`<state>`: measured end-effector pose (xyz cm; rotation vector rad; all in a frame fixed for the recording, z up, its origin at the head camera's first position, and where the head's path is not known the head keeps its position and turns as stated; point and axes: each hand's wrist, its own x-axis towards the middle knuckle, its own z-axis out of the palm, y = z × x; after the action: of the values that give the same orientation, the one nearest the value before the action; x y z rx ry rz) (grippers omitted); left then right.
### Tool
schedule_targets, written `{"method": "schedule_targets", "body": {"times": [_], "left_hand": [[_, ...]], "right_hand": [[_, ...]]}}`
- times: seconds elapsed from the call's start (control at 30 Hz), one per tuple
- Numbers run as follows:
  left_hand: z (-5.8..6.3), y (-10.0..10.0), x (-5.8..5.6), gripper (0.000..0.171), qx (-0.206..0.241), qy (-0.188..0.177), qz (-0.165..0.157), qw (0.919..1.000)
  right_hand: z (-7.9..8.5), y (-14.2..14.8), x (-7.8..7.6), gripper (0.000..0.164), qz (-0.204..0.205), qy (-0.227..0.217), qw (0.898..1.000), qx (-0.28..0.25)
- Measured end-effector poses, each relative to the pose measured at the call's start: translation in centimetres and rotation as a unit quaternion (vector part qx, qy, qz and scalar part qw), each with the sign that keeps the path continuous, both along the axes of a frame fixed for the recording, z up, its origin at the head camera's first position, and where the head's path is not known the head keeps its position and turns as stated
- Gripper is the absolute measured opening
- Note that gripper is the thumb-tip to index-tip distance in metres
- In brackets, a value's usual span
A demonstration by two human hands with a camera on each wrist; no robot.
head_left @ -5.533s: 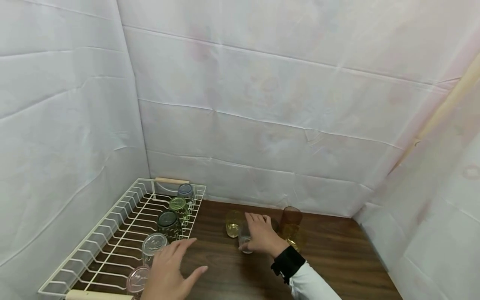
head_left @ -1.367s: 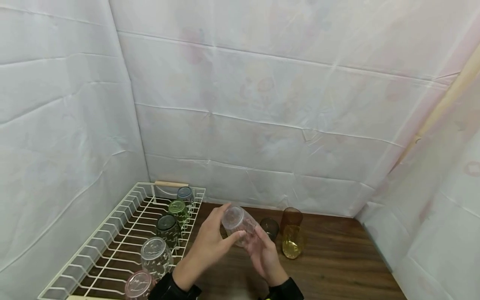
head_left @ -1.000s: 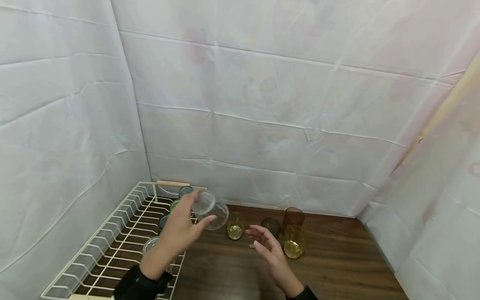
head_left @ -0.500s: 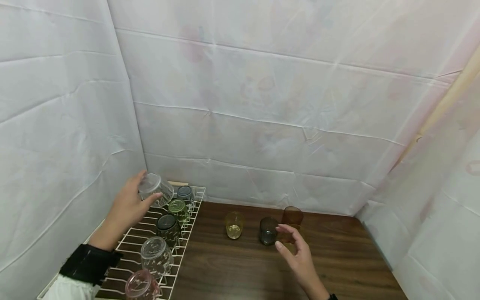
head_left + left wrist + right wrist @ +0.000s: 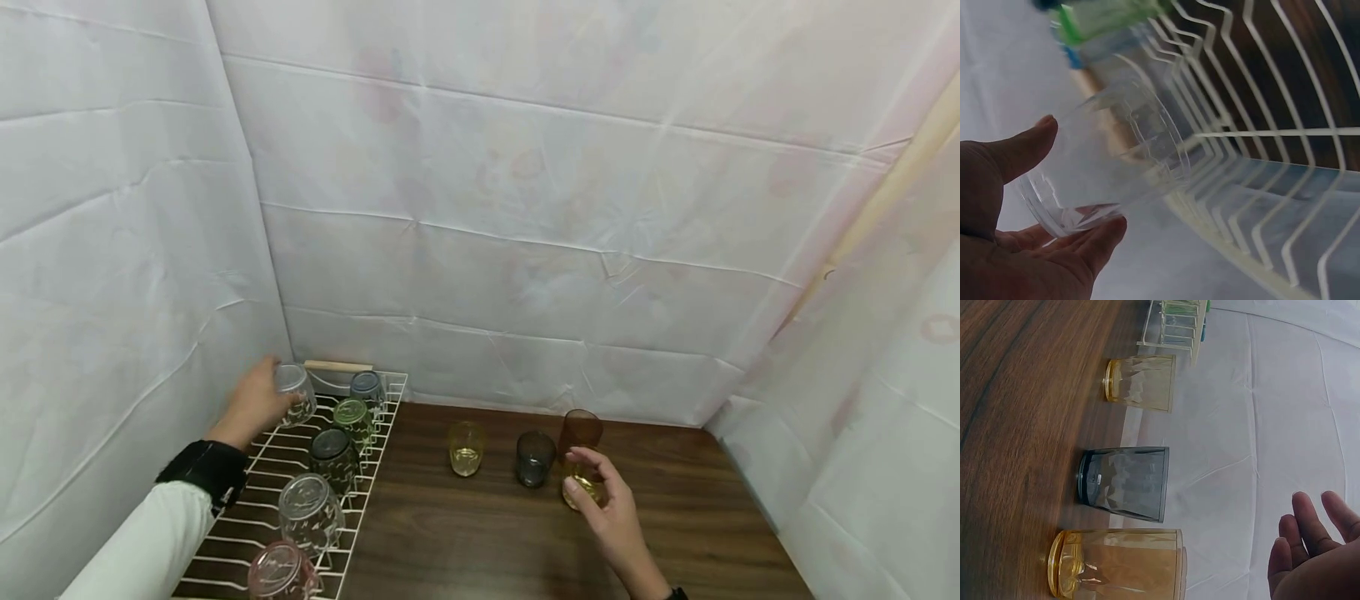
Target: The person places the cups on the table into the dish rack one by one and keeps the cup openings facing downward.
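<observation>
In the head view my left hand (image 5: 255, 404) grips a clear glass (image 5: 296, 396), base up, low over the back left of the white wire rack (image 5: 372, 483). The left wrist view shows thumb and fingers around the base end of this glass (image 5: 1110, 156), its rim toward the wires. My right hand (image 5: 615, 521) is beside a yellow glass (image 5: 579, 493), fingers loosely bent and holding nothing; the right wrist view shows that hand (image 5: 1316, 550) apart from the glasses. Behind the yellow glass stands a brown one (image 5: 582, 427).
A dark grey glass (image 5: 534, 460) and a pale yellow glass (image 5: 467, 450) stand upright on the wooden table (image 5: 450, 533). Along the rack's right side sit upturned glasses: blue (image 5: 367, 386), green (image 5: 352, 414), dark green (image 5: 334, 454), clear (image 5: 307, 504), pink (image 5: 281, 571). White sheeting walls surround the table.
The clear glass came off the table, passed through both hands upside down, then went left in my left hand and down toward the rack. My right hand moved right, to the yellow glass.
</observation>
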<state>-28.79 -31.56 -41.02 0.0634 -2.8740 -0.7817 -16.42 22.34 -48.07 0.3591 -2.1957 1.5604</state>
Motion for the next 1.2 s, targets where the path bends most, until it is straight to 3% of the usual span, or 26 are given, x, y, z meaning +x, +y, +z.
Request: {"method": "schedule_targets", "body": {"times": [0.2, 0.4, 0.67, 1.0, 1.2], "left_hand": [[-2.2, -1.1, -1.7, 0.089, -0.006, 0.010, 0.010, 0.9999], [-3.7, -2.0, -2.2, 0.086, -0.008, 0.007, 0.018, 0.9998], [-4.8, -2.6, -2.6, 0.084, -0.002, 0.004, 0.025, 0.9997], [-6.0, -2.2, -3.6, 0.084, 0.007, 0.046, 0.039, 0.9982], [-6.8, -2.0, -3.8, 0.079, 0.000, 0.045, 0.043, 0.9981]], "right_hand": [[0.1, 0.2, 0.3, 0.037, -0.006, -0.002, 1.000, 0.001], [-0.2, -0.1, 0.2, 0.036, -0.006, -0.016, 1.000, -0.005], [-1.1, 0.0, 0.3, 0.036, 0.000, -0.054, 0.998, -0.029], [-1.2, -0.1, 0.2, 0.033, -0.013, -0.047, 0.999, -0.024], [-1.5, -0.1, 0.4, 0.032, -0.016, -0.049, 0.998, -0.027]]}}
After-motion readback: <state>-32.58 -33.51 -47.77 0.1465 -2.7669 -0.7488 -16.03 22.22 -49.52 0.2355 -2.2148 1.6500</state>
